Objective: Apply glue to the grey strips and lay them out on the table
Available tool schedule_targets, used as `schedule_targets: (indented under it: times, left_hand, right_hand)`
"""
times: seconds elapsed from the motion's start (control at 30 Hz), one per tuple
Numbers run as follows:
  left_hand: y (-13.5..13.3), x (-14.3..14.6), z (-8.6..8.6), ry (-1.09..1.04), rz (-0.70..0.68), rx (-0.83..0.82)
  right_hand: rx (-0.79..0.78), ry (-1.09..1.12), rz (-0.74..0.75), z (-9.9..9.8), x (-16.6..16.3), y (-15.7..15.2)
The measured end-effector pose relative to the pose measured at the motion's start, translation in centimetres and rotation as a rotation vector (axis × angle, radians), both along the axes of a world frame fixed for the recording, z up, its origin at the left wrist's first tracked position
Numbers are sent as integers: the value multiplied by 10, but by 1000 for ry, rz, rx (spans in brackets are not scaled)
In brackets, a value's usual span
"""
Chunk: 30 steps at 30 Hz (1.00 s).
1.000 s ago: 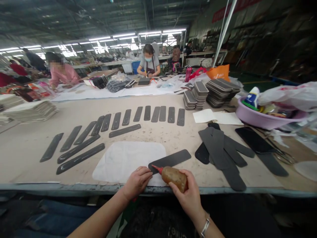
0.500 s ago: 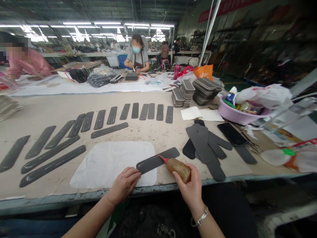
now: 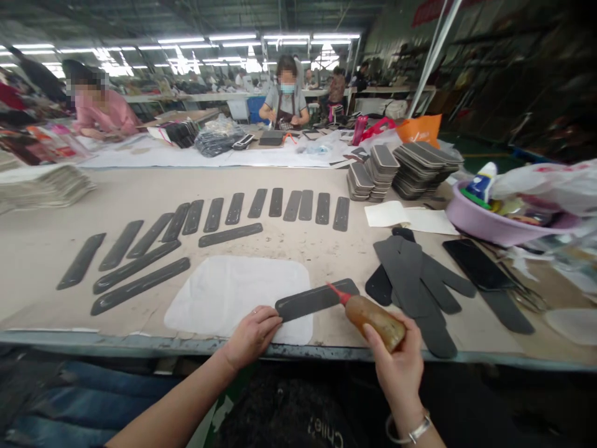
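Note:
My right hand (image 3: 397,365) grips a brown glue bottle (image 3: 373,315) with a red nozzle; the nozzle tip touches the far right part of a dark flat strip (image 3: 317,298). My left hand (image 3: 253,334) is closed, its fingertips pressing down the strip's near left end. The strip lies partly on a white cloth pad (image 3: 237,297) at the table's front edge. A fanned pile of similar dark strips (image 3: 415,274) lies just right of the bottle.
Rows of dark strips (image 3: 209,227) are spread across the table. Stacked grey trays (image 3: 401,168), white paper, a black phone (image 3: 476,264), scissors and a purple basin (image 3: 494,224) sit at right. Other people work at a table behind.
My right hand has slid the bottle's nozzle rightward along the strip, from its left end towards its right end. My left hand keeps holding the left end.

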<state>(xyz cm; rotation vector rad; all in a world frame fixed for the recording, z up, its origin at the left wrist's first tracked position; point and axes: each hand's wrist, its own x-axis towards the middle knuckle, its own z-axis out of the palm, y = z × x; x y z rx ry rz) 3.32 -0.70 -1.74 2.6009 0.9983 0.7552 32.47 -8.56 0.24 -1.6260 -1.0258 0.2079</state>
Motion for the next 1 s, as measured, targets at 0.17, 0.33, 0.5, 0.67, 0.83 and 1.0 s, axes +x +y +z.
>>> schedule_targets:
  times: [0.17, 0.33, 0.5, 0.67, 0.83, 1.0]
  left_hand:
    - [0, 2, 4, 17, -7, 5]
    - [1, 2, 6, 35, -30, 13]
    - [2, 3, 9, 30, -29, 19]
    - [2, 2, 9, 36, -32, 20]
    - [1, 2, 8, 29, -20, 12]
    - [3, 1, 5, 26, -26, 43]
  right_hand:
    - [-24, 123, 334, 2, -40, 0]
    - [-93, 55, 438, -6, -55, 2]
    - [-128, 43, 433, -4, -51, -6]
    - [-146, 14, 422, 0, -46, -16]
    - [-147, -6, 330, -4, -29, -21]
    - [-123, -51, 126, -6, 4, -24]
